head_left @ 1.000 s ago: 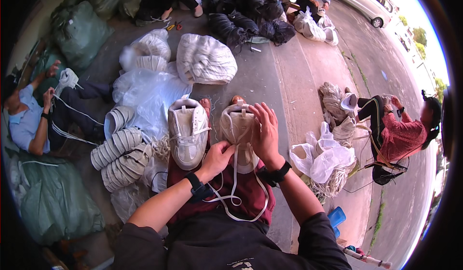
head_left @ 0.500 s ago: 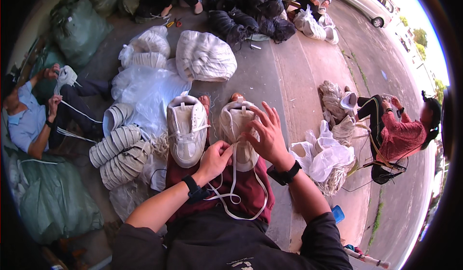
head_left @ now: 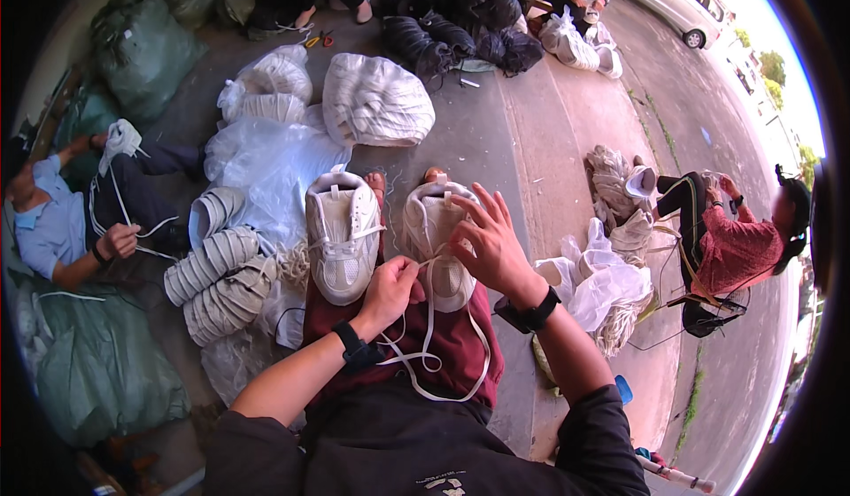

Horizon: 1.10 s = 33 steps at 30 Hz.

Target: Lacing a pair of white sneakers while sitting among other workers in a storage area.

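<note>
Pinching a white lace [head_left: 488, 354] between thumb and fingertips: left hand [head_left: 387, 294], just left of the right-hand shoe [head_left: 453, 285]. Right hand [head_left: 498, 250] over that shoe's right side, thumb and forefinger near each other, other fingers spread; cannot tell whether it grips anything. Shoe sits over the maroon cloth [head_left: 456, 341] on the lap, toe to the near side; lace trails in loops across the cloth. Second pale shoe [head_left: 347, 252] just left, toe also near. Farther left, ribbed beige stacks [head_left: 212, 270] beside clear plastic [head_left: 279, 164]. Far left, bulging green sack [head_left: 146, 58]. Right, co-worker in red top [head_left: 739, 252], seated.
</note>
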### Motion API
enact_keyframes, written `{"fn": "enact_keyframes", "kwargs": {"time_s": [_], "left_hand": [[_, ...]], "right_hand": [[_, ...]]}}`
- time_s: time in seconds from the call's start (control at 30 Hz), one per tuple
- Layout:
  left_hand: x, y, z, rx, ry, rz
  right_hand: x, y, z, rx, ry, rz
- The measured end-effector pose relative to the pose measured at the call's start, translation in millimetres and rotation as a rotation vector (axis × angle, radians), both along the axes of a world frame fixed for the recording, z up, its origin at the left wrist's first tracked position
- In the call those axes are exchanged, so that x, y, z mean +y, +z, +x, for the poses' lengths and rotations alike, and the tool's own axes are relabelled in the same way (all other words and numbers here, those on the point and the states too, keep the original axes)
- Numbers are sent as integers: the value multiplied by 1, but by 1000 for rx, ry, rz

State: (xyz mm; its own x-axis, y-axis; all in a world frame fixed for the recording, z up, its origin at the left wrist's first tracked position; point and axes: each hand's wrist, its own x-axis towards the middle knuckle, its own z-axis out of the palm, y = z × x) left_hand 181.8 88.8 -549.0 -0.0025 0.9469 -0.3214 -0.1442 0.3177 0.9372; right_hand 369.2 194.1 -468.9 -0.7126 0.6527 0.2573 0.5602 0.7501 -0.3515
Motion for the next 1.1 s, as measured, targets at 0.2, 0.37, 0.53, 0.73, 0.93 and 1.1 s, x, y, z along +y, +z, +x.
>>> {"fn": "enact_keyframes", "kwargs": {"time_s": [0.2, 0.37, 0.53, 0.73, 0.93, 1.1], "left_hand": [[-3, 10, 5, 304, 2, 186], [-1, 3, -2, -53, 9, -47], [1, 1, 1, 77, 25, 57], [6, 2, -1, 141, -20, 66], [10, -1, -4, -16, -57, -34], [10, 3, -1, 6, 12, -48]], "right_hand": [[0, -1, -4, 20, 16, 30], [-2, 3, -9, 105, 40, 62], [0, -3, -11, 132, 46, 80], [-3, 0, -12, 146, -1, 83], [-10, 6, -15, 152, -85, 78], [-4, -5, -10, 205, -150, -58]]}}
